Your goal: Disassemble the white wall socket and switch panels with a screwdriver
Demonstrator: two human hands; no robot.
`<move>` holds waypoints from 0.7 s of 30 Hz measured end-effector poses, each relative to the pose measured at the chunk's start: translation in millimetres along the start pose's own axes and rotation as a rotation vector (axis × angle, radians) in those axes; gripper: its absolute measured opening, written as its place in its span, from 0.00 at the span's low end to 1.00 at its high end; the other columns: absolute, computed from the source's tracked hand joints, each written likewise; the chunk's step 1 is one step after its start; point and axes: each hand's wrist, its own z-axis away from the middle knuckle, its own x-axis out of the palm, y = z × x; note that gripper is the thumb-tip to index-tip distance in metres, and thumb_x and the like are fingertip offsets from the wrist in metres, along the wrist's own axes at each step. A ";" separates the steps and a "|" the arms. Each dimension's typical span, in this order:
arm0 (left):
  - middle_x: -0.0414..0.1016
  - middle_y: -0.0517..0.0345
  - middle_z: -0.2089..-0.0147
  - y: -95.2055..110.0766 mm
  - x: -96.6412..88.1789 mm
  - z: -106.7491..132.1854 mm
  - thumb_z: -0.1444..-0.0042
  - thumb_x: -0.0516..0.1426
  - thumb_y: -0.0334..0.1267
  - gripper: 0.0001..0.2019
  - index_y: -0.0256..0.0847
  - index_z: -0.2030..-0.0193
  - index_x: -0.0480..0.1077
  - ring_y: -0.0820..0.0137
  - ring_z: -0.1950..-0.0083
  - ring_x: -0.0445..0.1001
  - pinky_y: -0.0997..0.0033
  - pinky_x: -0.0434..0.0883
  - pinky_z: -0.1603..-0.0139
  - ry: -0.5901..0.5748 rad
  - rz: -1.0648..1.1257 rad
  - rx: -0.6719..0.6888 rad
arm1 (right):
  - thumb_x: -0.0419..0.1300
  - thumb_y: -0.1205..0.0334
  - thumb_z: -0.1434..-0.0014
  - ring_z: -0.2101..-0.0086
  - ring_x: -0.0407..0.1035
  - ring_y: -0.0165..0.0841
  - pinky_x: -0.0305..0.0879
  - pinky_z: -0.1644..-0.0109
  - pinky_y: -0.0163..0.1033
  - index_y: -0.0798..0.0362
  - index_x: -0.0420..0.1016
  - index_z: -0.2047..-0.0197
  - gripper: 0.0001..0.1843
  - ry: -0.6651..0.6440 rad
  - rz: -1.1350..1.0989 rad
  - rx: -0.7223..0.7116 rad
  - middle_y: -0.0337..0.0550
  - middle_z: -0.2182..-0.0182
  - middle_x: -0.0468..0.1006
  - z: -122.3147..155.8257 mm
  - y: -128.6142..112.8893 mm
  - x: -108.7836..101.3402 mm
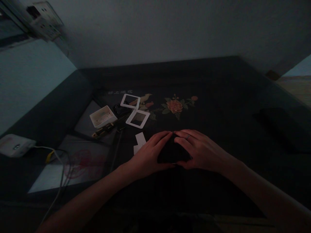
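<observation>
Both my hands meet over the dark tabletop, fingertips close together. My left hand (153, 152) grips the left side of a dark squarish panel (173, 151), thumb at the near edge and fingers at the far edge. On its right side, my right hand (201, 149), with a ring on one finger, holds the same panel. The panel is nearly black against the table, so its details cannot be made out. A thin light spot shows at the near edge by the thumbs. White pieces of paper or card (140, 139) lie just beyond my left hand, partly hidden by it.
Two white square frames (142, 126) (130, 106) lie past my left hand. Beside them are a white open box (103, 117), a screwdriver-like tool (102, 131) and a black part (121, 109). A white device (16, 145) with a cable sits left; a dark block (286, 129) lies right.
</observation>
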 end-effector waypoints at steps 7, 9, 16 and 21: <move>0.64 0.39 0.33 -4.4 3.1 3.4 0.49 0.68 0.40 0.44 0.42 0.29 0.51 0.50 0.33 0.66 0.43 0.69 0.36 0.074 -0.072 0.092 | 0.71 0.55 0.49 0.47 0.73 0.56 0.74 0.46 0.59 0.63 0.72 0.47 0.30 -0.050 -0.089 0.032 0.70 0.47 0.77 5.8 3.3 3.4; 0.66 0.39 0.34 -5.7 3.3 2.8 0.49 0.68 0.41 0.44 0.42 0.29 0.51 0.49 0.34 0.66 0.42 0.69 0.37 0.098 -0.095 0.115 | 0.72 0.53 0.50 0.44 0.71 0.56 0.73 0.45 0.59 0.62 0.71 0.46 0.33 -0.083 -0.130 0.042 0.70 0.45 0.76 7.8 5.2 2.6; 0.69 0.35 0.37 -4.0 -2.3 0.9 0.50 0.67 0.44 0.40 0.34 0.33 0.57 0.50 0.37 0.70 0.47 0.72 0.38 0.129 -0.125 0.138 | 0.72 0.53 0.48 0.38 0.64 0.52 0.68 0.39 0.61 0.57 0.66 0.42 0.36 -0.169 -0.303 0.146 0.65 0.39 0.71 10.8 9.1 -4.9; 0.68 0.38 0.36 -3.9 -7.8 3.0 0.49 0.66 0.45 0.40 0.39 0.32 0.56 0.51 0.37 0.71 0.49 0.73 0.39 0.147 -0.082 0.132 | 0.70 0.55 0.47 0.37 0.62 0.51 0.66 0.39 0.61 0.52 0.65 0.41 0.34 -0.184 -0.396 0.194 0.61 0.37 0.68 8.0 8.7 -9.4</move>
